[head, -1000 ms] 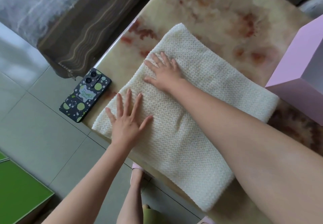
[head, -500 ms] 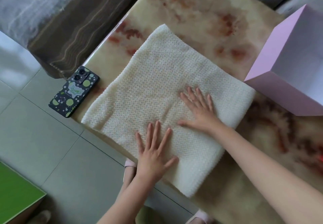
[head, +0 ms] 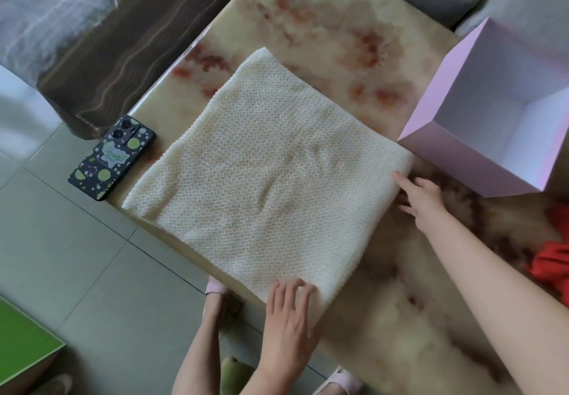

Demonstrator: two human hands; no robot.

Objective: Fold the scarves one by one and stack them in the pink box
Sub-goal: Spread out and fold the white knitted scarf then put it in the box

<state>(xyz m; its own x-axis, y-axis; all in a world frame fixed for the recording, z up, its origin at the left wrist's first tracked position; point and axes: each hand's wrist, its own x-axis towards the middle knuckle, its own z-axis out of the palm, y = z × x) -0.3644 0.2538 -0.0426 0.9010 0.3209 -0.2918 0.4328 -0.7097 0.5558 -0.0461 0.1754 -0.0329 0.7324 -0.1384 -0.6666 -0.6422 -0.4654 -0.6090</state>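
The cream scarf [head: 268, 179] lies folded into a flat, thick pad on the table [head: 323, 25], and one of its corners nearly touches the near corner of the pink box [head: 462, 154]. It looks like soft, light, open knit. I'd expect the layers to sag and slide apart if lifted by a single edge, so both ends of the box-side edge are the places to hold.

The right hand [head: 421, 200] is at that edge, closest to the box, thumb on top and fingers tucked under in a pinch. The left hand [head: 289, 311], farther from the box, has bent fingers gripping the scarf's near corner.

A phone [head: 112, 157] sits beyond the scarf from the box, and a red cloth [head: 551, 262] lies on the box's near side.
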